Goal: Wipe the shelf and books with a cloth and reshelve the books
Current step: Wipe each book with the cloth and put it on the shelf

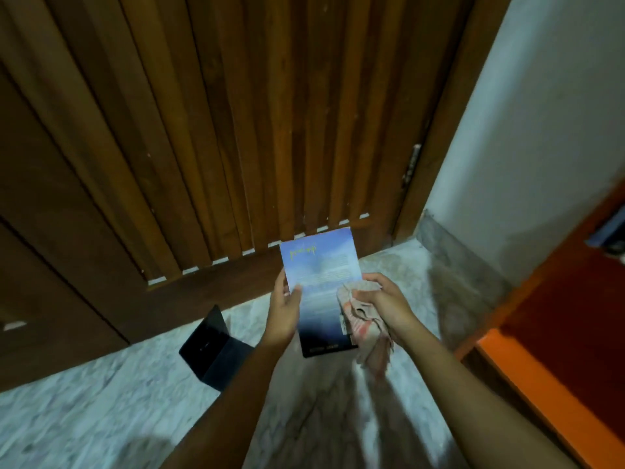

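My left grip (283, 311) clamps the blue book (319, 282) by its edge above the floor (101, 418), my right grip (384, 297) bunches the cloth (367, 333) against its cover, so I judge I'm wiping, and the next move needs a steady sweep across it.

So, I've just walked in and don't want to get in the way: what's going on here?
A person facing a wooden door holds a blue book in the left grip, cover toward them. The right grip holds a bunched cloth against the book's right side, so it looks like the book is being wiped. A black folded thing sits on the floor nearby.
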A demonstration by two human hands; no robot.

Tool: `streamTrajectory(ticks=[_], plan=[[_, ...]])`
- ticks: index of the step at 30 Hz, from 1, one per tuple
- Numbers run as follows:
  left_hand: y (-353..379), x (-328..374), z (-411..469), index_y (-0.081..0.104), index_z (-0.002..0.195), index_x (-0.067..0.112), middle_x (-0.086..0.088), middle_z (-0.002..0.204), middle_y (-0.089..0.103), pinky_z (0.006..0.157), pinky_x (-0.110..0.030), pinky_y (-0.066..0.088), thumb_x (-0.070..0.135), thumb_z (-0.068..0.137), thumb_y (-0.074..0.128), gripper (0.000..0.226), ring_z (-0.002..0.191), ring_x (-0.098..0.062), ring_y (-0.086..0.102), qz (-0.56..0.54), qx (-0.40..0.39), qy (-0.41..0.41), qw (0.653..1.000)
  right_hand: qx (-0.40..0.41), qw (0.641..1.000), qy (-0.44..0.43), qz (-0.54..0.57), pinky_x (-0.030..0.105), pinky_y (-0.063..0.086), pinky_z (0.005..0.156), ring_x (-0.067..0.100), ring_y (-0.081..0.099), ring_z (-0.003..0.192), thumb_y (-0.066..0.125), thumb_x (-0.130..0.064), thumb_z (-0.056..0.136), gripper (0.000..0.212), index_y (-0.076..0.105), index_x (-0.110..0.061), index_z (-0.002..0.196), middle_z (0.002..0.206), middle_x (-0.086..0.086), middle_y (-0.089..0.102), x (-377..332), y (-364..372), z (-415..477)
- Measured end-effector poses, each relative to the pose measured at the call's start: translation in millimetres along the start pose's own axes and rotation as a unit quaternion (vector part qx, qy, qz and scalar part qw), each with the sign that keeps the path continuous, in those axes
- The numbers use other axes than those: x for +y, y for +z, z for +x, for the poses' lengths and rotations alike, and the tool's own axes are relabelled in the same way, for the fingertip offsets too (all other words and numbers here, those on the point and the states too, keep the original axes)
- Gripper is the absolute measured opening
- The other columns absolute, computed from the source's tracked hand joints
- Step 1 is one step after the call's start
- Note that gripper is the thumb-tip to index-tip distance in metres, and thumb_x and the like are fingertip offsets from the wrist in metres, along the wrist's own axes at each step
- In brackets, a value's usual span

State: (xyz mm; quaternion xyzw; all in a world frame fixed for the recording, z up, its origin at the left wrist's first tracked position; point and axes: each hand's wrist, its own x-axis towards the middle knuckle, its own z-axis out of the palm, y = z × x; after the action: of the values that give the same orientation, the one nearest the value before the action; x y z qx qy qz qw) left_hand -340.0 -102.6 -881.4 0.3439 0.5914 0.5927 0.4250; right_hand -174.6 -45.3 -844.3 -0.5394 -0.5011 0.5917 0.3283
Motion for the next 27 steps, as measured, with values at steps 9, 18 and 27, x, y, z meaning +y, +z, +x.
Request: streamTrajectory(ticks=[9, 18, 27], plan=[[43.4, 139.8, -43.8, 0.034, 0.142, 0.02, 0.001, 0.101, 0.064, 0.066, -0.014, 0.051, 0.014, 0.098, 0.044, 0.046, 0.082, 0.004, 0.065, -0.057, -0.039, 0.192, 0.979, 0.016, 0.989, -0.133, 0.069, 0.021, 0.053, 0.057, 0.011, 0.069, 0.069, 0.062, -0.007, 0.088, 0.016, 0.063, -0.014, 0.103, 0.092, 0.005, 0.07, -110.4, -62.1, -82.7], [69.8, 181.0, -87.8, 0.045, 0.132, 0.03, 0.002, 0.132, 0.054, 0.066, -0.014, 0.052, 0.017, 0.097, 0.048, 0.037, 0.104, -0.005, 0.06, -0.065, -0.057, 0.235, 0.968, 0.258, 0.867, -0.424, -0.048, 0.022, 0.049, 0.082, 0.01, 0.059, 0.093, 0.063, -0.021, 0.086, 0.011, 0.067, -0.027, 0.094, 0.101, 0.0, 0.064, -179.4, -70.6, -117.0], [73.3, 194.2, -102.1, 0.049, 0.127, 0.027, -0.003, 0.128, 0.059, 0.07, -0.018, 0.054, 0.012, 0.095, 0.051, 0.035, 0.105, -0.013, 0.063, -0.133, -0.074, 0.246, 0.957, 0.316, 0.84, -0.437, -0.06, -0.002, 0.034, 0.069, 0.016, 0.056, 0.091, 0.061, -0.013, 0.088, 0.014, 0.071, -0.017, 0.097, 0.102, 0.007, 0.056, -189.0, -63.0, -97.5]])
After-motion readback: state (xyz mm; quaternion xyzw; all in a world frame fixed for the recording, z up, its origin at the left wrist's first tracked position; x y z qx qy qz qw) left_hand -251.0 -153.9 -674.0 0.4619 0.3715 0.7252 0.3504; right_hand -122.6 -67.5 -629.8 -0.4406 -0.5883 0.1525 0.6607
